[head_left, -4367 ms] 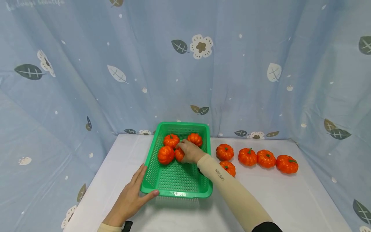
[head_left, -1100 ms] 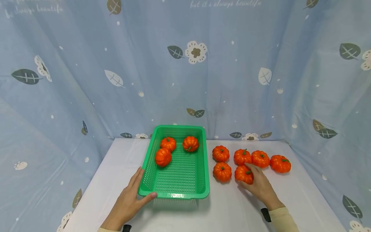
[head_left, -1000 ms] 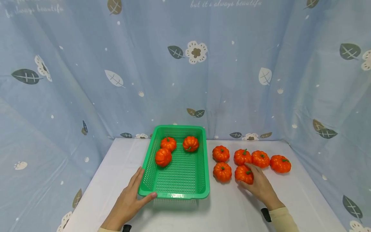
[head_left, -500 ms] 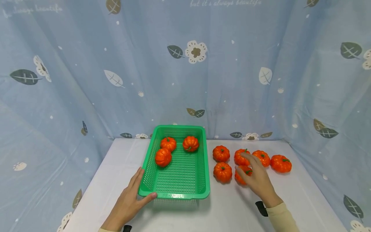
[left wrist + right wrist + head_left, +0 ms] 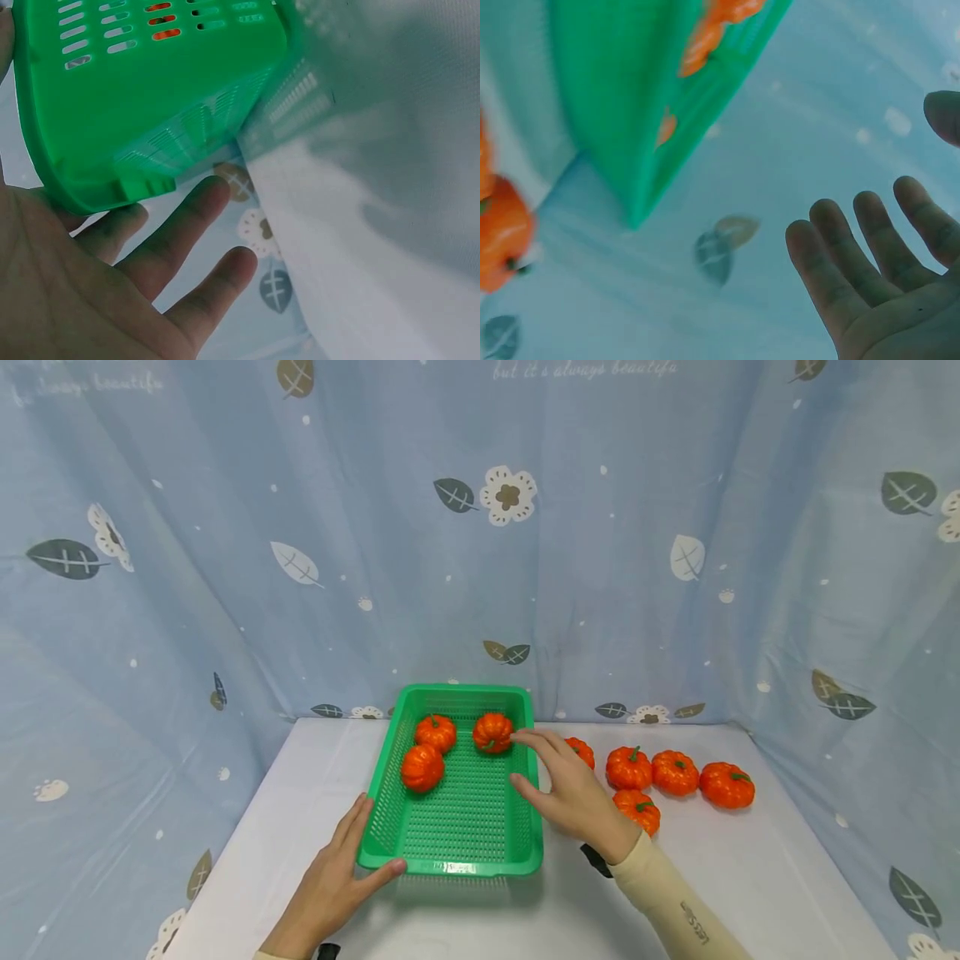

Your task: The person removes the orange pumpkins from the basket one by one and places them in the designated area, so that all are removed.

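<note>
Across the far side and both flanks, blue curtain (image 5: 600, 568), printed with leaves and flowers. White table (image 5: 262, 835) below it. Green basket (image 5: 450, 867) on the table, left of centre, slotted walls, long sides running near to far. Beige sleeve (image 5: 667, 893) on the right arm, dark lettering on it.

Left hand (image 5: 333, 877) at the basket's near left corner: thumb on the near rim, fingers stretched along the left side, hand wide. Left wrist view has the other fingers extended and apart, below the rim outside the wall. Right hand (image 5: 572, 793) over the basket's right rim, fingers and thumb spread wide, palm bare in the right wrist view; fingertips near the basket's right-hand pumpkin, contact can't be told.

Orange pumpkins, three in the basket, all toward the far half: far left pumpkin (image 5: 436, 732), near left pumpkin (image 5: 422, 768) just beside it, right-hand pumpkin (image 5: 492, 732) apart from both. More on the table to the right: a far row with a partly hidden pumpkin (image 5: 581, 752) behind the right hand, then three pumpkins (image 5: 674, 773) close together; one nearer pumpkin (image 5: 639, 810) just in front. Black strap (image 5: 597, 861) at the right wrist.
</note>
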A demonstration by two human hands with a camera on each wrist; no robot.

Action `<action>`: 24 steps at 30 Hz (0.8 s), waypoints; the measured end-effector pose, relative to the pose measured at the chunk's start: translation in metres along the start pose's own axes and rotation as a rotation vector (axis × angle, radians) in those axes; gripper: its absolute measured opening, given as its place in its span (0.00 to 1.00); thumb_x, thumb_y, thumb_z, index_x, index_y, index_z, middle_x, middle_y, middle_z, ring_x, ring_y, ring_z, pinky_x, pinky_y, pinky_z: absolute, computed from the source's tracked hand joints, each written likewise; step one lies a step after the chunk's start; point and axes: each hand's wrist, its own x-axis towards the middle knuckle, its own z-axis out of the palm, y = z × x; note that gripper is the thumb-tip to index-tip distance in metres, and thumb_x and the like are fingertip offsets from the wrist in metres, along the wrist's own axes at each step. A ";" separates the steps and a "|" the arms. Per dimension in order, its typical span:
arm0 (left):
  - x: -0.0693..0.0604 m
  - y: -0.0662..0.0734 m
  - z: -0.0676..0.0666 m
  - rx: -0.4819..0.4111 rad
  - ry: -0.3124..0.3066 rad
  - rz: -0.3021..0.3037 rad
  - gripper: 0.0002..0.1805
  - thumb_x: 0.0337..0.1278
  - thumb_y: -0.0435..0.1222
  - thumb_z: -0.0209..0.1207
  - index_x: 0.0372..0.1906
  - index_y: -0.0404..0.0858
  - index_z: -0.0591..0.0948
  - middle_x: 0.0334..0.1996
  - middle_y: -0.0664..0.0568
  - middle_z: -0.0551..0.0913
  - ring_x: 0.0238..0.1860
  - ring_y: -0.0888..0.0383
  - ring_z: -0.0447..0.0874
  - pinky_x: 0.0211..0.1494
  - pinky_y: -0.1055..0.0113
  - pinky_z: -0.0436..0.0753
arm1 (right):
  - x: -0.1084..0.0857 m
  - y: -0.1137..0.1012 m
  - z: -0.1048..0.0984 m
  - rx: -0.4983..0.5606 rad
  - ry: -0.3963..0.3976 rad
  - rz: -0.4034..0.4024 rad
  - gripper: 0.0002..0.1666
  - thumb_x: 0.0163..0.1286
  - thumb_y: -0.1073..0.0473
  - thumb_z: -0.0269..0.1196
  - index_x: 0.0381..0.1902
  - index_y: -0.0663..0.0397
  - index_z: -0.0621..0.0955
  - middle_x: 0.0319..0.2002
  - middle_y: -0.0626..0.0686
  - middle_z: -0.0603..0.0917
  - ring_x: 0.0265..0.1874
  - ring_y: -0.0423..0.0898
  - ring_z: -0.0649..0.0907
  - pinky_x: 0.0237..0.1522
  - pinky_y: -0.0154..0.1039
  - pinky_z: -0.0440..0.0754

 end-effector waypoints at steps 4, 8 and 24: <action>0.000 -0.001 0.001 0.005 0.010 0.005 0.56 0.58 0.63 0.65 0.83 0.49 0.50 0.81 0.49 0.50 0.70 0.34 0.67 0.62 0.35 0.73 | 0.027 -0.017 0.014 0.003 -0.050 -0.059 0.32 0.69 0.52 0.69 0.68 0.49 0.74 0.65 0.48 0.74 0.60 0.44 0.77 0.57 0.43 0.81; -0.001 -0.001 0.001 0.007 0.015 0.005 0.56 0.58 0.62 0.66 0.83 0.49 0.50 0.81 0.49 0.50 0.70 0.34 0.67 0.62 0.34 0.73 | 0.052 -0.027 0.034 -0.039 -0.120 -0.073 0.33 0.70 0.51 0.67 0.70 0.51 0.73 0.65 0.48 0.74 0.58 0.42 0.78 0.56 0.38 0.81; 0.001 -0.002 0.003 -0.009 0.014 0.004 0.56 0.58 0.64 0.64 0.83 0.50 0.49 0.81 0.50 0.50 0.69 0.35 0.68 0.61 0.34 0.73 | 0.109 -0.016 0.129 0.117 -0.440 0.412 0.42 0.77 0.35 0.53 0.74 0.59 0.67 0.72 0.59 0.69 0.70 0.56 0.71 0.66 0.51 0.73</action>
